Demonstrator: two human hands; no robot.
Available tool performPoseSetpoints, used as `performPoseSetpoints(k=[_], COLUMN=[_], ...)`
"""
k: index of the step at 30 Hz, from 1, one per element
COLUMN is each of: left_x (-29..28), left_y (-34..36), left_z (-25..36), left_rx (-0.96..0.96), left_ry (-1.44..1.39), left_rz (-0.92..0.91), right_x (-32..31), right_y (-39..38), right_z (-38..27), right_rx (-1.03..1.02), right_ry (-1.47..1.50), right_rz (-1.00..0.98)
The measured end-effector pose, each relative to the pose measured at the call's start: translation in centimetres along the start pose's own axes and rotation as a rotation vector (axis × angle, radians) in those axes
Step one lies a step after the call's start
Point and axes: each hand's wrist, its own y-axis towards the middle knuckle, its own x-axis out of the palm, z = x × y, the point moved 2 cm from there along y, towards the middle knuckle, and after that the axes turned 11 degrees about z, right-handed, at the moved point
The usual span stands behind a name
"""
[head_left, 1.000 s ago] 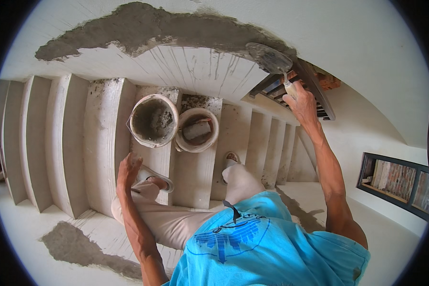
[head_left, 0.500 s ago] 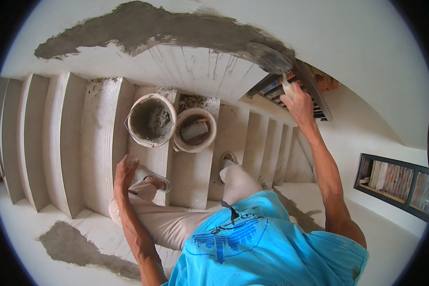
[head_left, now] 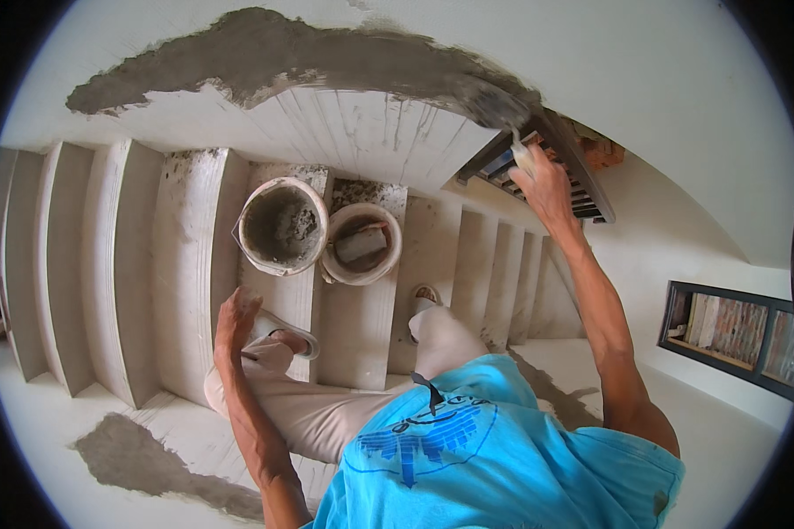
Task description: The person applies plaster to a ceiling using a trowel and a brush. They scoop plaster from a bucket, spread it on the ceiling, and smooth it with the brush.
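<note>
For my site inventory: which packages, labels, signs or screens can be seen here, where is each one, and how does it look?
No packages, labels, signs or screens show.
Nearest is a printed design on the person's shirt front, lower centre: darker blue on turquoise.

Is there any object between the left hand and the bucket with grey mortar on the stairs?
Nothing visible stands between them. The left hand rests near the raised knee, and the mortar bucket stands on the step just beyond it, with only bare step surface between them.
</note>
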Motion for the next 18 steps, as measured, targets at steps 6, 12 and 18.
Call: performPoseSetpoints(k=[6,12,18], left_x=[0.0,-0.8,0.2], left_y=[0.1,-0.3,1.0], left_z=[-0.4,2.0,3.4], left_rx=[0.098,0.019,0.120], left_ry=[0.055,0.007,0.068], left_rz=[0.067,0.014,0.009], right_x=[-0.8,-0.6,1.7], right_y=[-1.1,-2.4,3.0], right_z=[4.1,2.5,0.7], right_rx=[0.127,0.037,-0.091], right_ry=[-0.001,0.016,-0.042], right_rz=[0.025,0.007,0.068])
